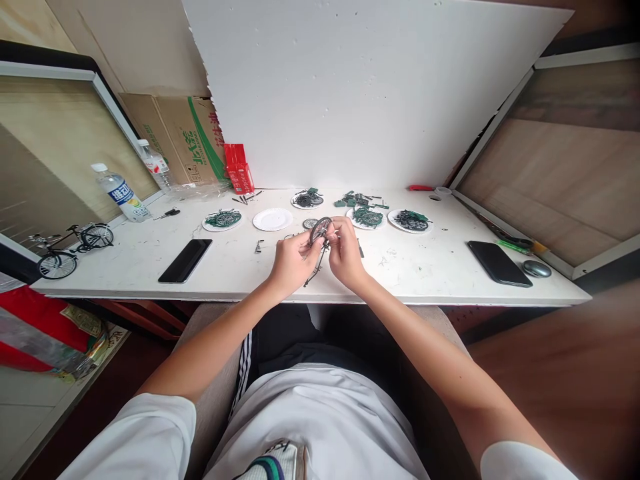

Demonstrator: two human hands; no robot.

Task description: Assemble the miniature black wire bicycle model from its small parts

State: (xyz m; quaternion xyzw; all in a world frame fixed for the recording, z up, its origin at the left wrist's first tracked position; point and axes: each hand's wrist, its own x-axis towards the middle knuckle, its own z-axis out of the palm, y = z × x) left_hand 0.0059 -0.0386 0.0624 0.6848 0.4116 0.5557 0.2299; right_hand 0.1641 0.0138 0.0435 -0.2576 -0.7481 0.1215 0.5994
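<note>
Above the front of the table, my left hand [294, 263] pinches a small spoked model bicycle wheel [320, 229] by its side. My right hand [347, 253] is closed at the wheel's other side, near the hub. A thin dark model bicycle frame [315, 269] slants down between the hands, and my right fingers appear to grip its upper end. Exactly how wheel and frame meet is hidden by the fingers. Behind the hands another small wheel [310, 223] lies on the table. A small metallic part [259, 247] rests left of my left hand.
Paper plates with green and black parts [221, 219] stand across the white table [240, 267], beside a bare plate [273, 219]. A finished model bicycle [75, 248], bottles [121, 193] and a phone [185, 261] are leftward. Another phone [499, 263] and a mouse [537, 269] lie right.
</note>
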